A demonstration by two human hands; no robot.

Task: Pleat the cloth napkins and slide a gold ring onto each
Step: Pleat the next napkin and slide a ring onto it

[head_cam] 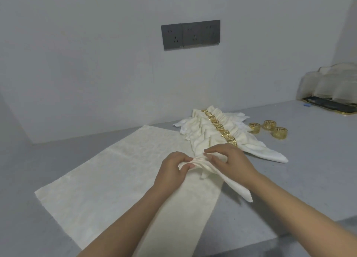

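Between both hands (195, 165), cream napkin (116, 179) bunches into pleats.

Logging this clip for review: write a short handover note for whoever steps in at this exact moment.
Left hand and right hand both pinch the pleated middle of a cream cloth napkin, held above a flat cream napkin spread on the grey table.
Done: a row of pleated napkins wearing gold rings lies behind the hands.
Left: ring the held napkin, using one of three loose gold rings to the right; pleat and ring the flat one.
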